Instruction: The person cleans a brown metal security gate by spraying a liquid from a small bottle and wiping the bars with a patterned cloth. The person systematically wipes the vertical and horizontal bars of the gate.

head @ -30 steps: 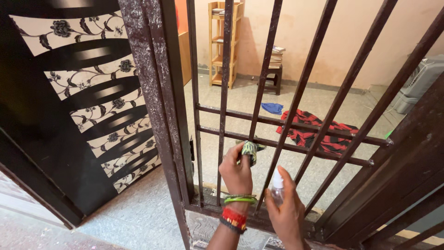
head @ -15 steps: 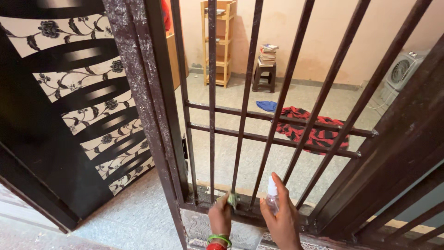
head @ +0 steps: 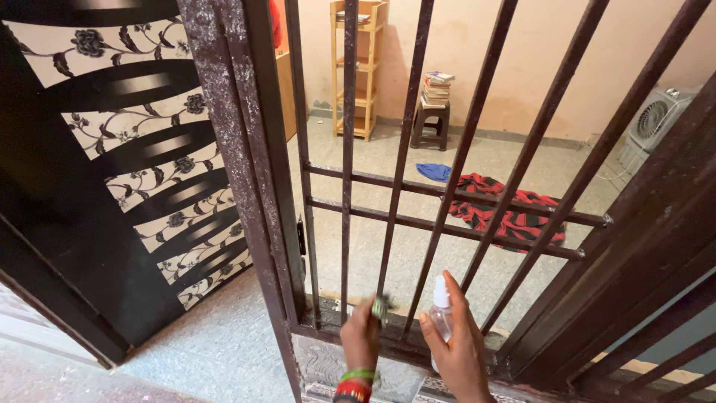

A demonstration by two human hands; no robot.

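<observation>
Rusty-brown gate bar runs upright, its foot just above your left hand; that hand is clenched on a green patterned cloth touching the bar's base; your right hand, beside it, grips a clear spray bottle, nozzle up.

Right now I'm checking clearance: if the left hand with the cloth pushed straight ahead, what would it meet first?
Probably the upright gate bar just ahead of the left hand and its cloth; depth is unclear.
</observation>
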